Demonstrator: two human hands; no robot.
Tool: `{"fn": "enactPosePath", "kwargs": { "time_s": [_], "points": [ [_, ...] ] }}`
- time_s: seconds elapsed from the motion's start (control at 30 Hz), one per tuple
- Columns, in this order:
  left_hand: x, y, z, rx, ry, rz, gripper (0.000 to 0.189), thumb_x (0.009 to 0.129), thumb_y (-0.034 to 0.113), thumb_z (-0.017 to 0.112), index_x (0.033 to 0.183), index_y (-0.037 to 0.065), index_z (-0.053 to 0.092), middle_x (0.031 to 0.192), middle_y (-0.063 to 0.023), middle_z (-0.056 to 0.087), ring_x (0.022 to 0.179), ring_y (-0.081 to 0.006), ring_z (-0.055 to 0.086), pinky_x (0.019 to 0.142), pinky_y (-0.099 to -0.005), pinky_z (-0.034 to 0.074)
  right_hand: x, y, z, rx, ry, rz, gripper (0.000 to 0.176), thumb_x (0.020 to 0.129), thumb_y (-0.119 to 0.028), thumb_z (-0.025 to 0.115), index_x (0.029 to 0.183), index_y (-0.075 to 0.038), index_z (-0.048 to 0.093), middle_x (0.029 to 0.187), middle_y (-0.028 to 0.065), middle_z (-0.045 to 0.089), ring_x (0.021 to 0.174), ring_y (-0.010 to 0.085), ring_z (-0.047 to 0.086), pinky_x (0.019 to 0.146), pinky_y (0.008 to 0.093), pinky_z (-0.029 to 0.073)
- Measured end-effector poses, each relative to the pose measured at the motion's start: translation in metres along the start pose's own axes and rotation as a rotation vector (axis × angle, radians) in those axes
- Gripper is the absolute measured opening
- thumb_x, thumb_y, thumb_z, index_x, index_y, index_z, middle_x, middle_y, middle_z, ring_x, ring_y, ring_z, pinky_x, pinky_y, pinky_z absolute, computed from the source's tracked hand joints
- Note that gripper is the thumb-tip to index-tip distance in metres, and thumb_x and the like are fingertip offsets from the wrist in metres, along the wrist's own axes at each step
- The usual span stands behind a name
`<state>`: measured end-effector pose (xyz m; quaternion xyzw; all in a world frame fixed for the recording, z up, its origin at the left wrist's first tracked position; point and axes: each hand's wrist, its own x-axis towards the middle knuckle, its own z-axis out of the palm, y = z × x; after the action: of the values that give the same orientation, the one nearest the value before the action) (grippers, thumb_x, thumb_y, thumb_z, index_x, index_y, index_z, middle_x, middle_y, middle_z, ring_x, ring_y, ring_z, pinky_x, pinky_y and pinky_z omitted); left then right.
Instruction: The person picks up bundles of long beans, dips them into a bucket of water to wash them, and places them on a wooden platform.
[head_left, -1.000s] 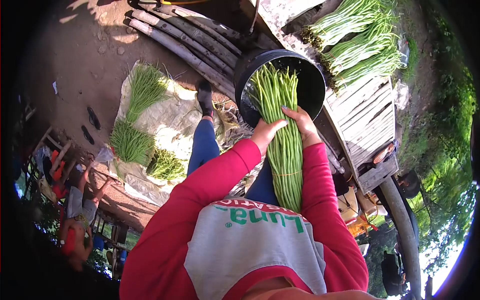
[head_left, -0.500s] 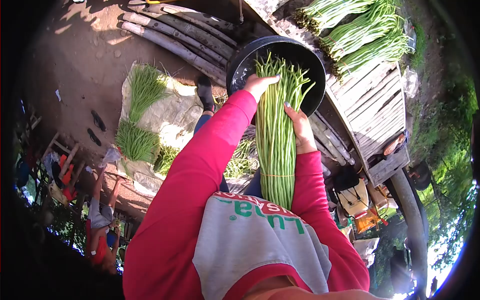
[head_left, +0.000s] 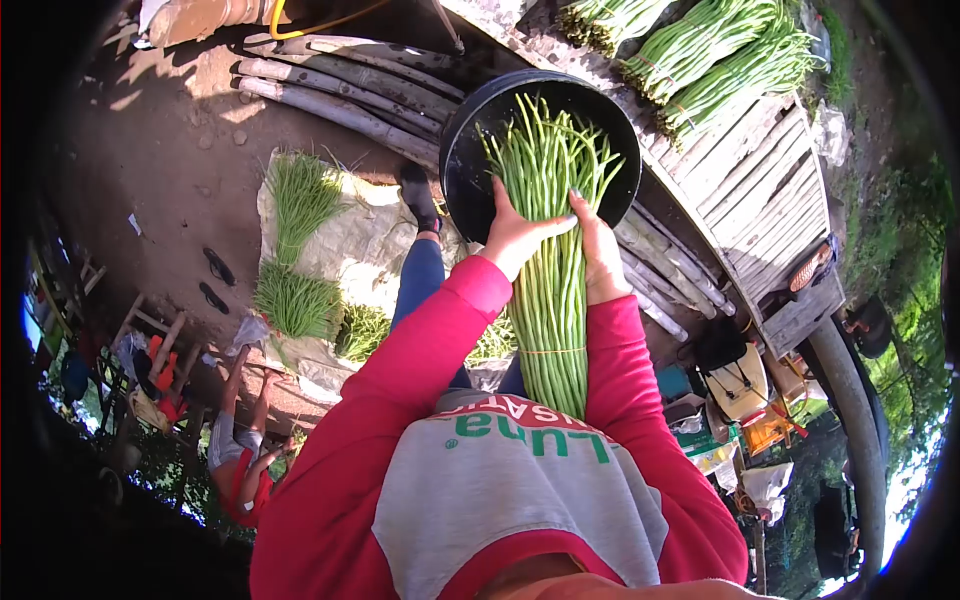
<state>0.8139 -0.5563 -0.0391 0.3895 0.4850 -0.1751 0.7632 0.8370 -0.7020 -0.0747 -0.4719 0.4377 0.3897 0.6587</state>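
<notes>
A thick bundle of long green string beans (head_left: 548,310) lies lengthwise in front of my chest, its loose tips fanned over a black bucket (head_left: 462,190). A thin rubber band (head_left: 553,351) circles the bundle near my shirt. My left hand (head_left: 522,232) wraps the bundle from its left side, thumb across the front and fingers partly hidden behind. On the opposite side, my right hand (head_left: 598,245) grips the beans with its thumb at the front. Both hands sit just below the fanned tips, close together. The bucket's inside looks dark behind the beans.
More bean bundles (head_left: 735,60) rest on a slatted wooden bench (head_left: 765,205) at the right. Loose beans (head_left: 298,300) lie on a pale sack sheet (head_left: 375,225) at the left. Wooden poles (head_left: 345,95) lie behind the bucket. Another person (head_left: 240,450) is at the lower left.
My left hand has slid down the bundle from near the tips, its thumb now across the front. The bean tips have spread wider. The view has shifted slightly.
</notes>
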Motion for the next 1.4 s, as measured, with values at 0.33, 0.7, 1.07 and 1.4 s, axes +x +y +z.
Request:
{"fn": "enactPosePath", "kwargs": {
  "time_s": [0.33, 0.7, 1.07, 1.4],
  "points": [
    [0.099, 0.014, -0.02, -0.056, -0.084, -0.119, 0.027, 0.08, 0.005, 0.074, 0.106, 0.0, 0.069, 0.095, -0.0116, 0.072, 0.084, -0.0218, 0.07, 0.079, -0.0345, 0.056, -0.032, -0.014, 0.026, 0.052, 0.001, 0.051, 0.038, 0.088, -0.006, 0.068, 0.124, 0.002, 0.058, 0.108, 0.0128, 0.07, 0.088, 0.0224, 0.07, 0.078, 0.0337, 0.057],
    [0.065, 0.023, -0.033, 0.692, 0.328, 0.67, 0.066, 0.093, 0.028, 0.066, 0.145, -0.002, 0.037, 0.144, -0.0322, 0.042, 0.133, -0.0412, 0.045, 0.111, -0.0406, 0.035, 0.0, 0.002, -0.012, 0.144, 0.023, 0.063, 0.034, 0.091, -0.02, 0.068, 0.117, 0.002, 0.066, 0.111, 0.0092, 0.07, 0.098, 0.0175, 0.065, 0.092, 0.0305, 0.05],
    [0.065, 0.014, -0.004, 0.875, -0.279, 0.3, 0.041, 0.078, 0.013, 0.08, 0.11, -0.007, 0.067, 0.094, -0.0147, 0.07, 0.081, -0.0163, 0.067, 0.076, -0.0297, 0.053, -0.021, -0.009, 0.009, 0.168, -0.052, 0.023, 0.03, 0.083, 0.0, 0.066, 0.114, 0.001, 0.065, 0.096, 0.0122, 0.072, 0.079, 0.0231, 0.071, 0.075, 0.036, 0.06],
    [0.072, 0.02, 0.009, 0.295, -0.031, 0.014, 0.023, 0.085, 0.008, 0.071, 0.105, -0.003, 0.066, 0.088, -0.005, 0.068, 0.074, -0.012, 0.061, 0.064, -0.0287, 0.048, -0.024, -0.015, 0.014, 0.101, -0.051, 0.037, 0.04, 0.081, 0.002, 0.069, 0.12, 0.001, 0.06, 0.102, 0.012, 0.07, 0.083, 0.0226, 0.07, 0.076, 0.0348, 0.058]
  ]
}}
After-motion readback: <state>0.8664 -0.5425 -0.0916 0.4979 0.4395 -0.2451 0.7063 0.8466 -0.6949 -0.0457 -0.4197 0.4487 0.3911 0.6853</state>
